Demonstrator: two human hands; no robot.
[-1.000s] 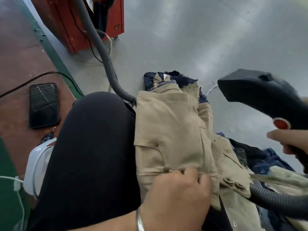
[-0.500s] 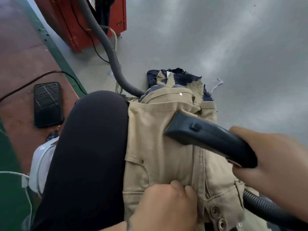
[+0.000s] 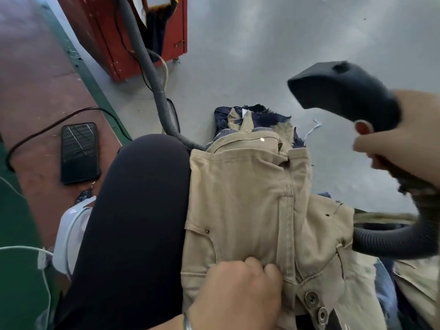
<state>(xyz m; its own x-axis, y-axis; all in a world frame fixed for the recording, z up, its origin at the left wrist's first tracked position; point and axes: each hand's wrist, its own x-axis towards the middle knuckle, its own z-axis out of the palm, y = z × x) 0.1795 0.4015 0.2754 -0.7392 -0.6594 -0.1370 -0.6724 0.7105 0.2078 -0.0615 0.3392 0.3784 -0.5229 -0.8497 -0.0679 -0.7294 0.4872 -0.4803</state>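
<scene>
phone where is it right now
Head view, left side: the phone lies flat on the reddish floor, just left of the dark-clad knee, below a curving dark cable.

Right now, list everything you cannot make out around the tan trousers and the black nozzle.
All head view.
black nozzle: its mouth faces away, hidden by its own body.
right hand: blurred and cut by the right edge.
left hand: fingers tucked into tan trousers, tips hidden by knuckles.
garments under the grey hose: covered by it, cut by the bottom edge.
phone: screen shows only reflections.
</scene>
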